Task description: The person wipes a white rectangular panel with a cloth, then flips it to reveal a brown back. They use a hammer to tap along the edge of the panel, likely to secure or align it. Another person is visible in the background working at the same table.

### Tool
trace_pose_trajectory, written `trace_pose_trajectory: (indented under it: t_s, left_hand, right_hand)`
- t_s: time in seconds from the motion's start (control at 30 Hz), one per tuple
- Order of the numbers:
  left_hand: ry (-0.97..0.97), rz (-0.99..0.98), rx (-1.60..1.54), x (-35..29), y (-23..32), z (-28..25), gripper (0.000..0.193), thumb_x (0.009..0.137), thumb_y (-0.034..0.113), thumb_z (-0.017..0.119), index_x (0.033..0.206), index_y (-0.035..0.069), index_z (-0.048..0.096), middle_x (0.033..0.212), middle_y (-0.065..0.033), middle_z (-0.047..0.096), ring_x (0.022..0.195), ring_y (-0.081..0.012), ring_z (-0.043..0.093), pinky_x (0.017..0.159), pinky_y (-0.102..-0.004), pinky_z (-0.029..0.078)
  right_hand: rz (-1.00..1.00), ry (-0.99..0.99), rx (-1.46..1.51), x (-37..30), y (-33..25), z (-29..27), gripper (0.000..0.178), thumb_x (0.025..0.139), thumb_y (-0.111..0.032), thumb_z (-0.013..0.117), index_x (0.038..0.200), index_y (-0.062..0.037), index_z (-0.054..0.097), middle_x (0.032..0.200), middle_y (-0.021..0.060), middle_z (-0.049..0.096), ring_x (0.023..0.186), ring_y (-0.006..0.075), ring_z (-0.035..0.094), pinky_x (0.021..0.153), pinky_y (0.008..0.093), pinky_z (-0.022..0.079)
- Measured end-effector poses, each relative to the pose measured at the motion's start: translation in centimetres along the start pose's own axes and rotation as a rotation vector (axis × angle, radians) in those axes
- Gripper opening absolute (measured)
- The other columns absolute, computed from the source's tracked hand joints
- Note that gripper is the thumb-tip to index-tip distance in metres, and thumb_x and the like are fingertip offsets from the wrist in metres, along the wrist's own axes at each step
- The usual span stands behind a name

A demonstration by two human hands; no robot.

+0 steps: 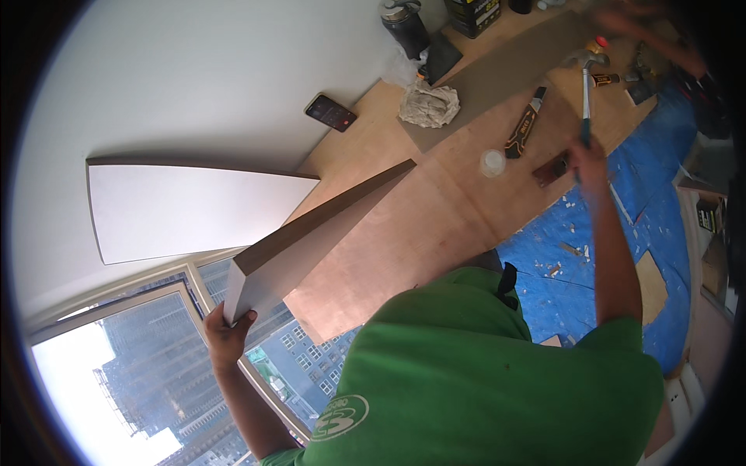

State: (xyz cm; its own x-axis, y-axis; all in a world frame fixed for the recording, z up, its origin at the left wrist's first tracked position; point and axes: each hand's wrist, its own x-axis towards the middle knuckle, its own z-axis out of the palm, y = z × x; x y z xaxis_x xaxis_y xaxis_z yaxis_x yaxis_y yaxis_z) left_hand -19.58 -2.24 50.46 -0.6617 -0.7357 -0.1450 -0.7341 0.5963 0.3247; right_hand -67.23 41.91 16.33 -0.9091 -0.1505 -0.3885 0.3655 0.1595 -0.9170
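Note:
My left hand (pixel 227 335) is closed round the near left end of a long board (pixel 291 241) with white faces and a brown edge. The board is tilted on its edge, and its far end reaches over the plywood worktable (pixel 458 206). At the table's right edge, my right hand (pixel 588 161) is slightly blurred and wrapped round the green grip of a claw hammer (pixel 586 97). The hammer's head points away from me. A small dark reddish-brown piece (pixel 550 171) lies just left of that hand, and a utility knife (pixel 526 124) with an orange-and-black handle lies farther left.
A white panel (pixel 194 213) leans against the left wall. A phone (pixel 331 113), a crumpled cloth (pixel 430 106), a small clear cup (pixel 493 163), a grey board (pixel 497 74) and a dark bottle (pixel 406 31) are on the table. Another person's arm (pixel 653 35) reaches in. Scraps litter the blue sheet (pixel 544 256).

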Motion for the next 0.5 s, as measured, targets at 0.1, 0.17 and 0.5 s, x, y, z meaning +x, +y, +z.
trace_pose_trajectory:
  t_s: [0.1, 0.17, 0.5]
  left_hand:
    - [0.0, 0.027, -0.025, -0.4, -0.4, -0.3, 0.025, 0.077, 0.009, 0.086, 0.091, -0.004, 0.071, 0.071, -0.0083, 0.068, 0.065, -0.0125, 0.059, 0.062, -0.0304, 0.048]
    - [-0.009, 0.061, -0.029, -0.7, -0.6, -0.3, 0.025, 0.076, 0.009, 0.087, 0.091, -0.004, 0.071, 0.071, -0.0082, 0.068, 0.065, -0.0123, 0.059, 0.062, -0.0305, 0.048]
    - [-0.054, 0.016, -0.028, -2.4, -1.5, -0.8, 0.02, 0.078, 0.007, 0.085, 0.089, -0.002, 0.072, 0.076, -0.0037, 0.069, 0.07, -0.0105, 0.06, 0.066, -0.0292, 0.049]
  right_hand:
    - [-0.014, -0.477, 0.206, -5.9, -1.9, 6.8, 0.019, 0.092, -0.026, 0.077, 0.09, -0.008, 0.069, 0.063, -0.0035, 0.057, 0.053, 0.0075, 0.054, 0.049, 0.0269, 0.042]
    - [0.034, -0.596, 0.078, -8.4, -1.4, 10.8, 0.019, 0.095, -0.025, 0.074, 0.095, -0.0057, 0.072, 0.068, -0.002, 0.062, 0.058, 0.0077, 0.057, 0.054, 0.0256, 0.045]
    - [-0.201, -0.467, -0.158, -10.4, 4.9, 22.1, 0.024, 0.089, -0.022, 0.075, 0.099, -0.0003, 0.073, 0.079, 0.0138, 0.071, 0.073, 0.0212, 0.069, 0.07, 0.0345, 0.053]
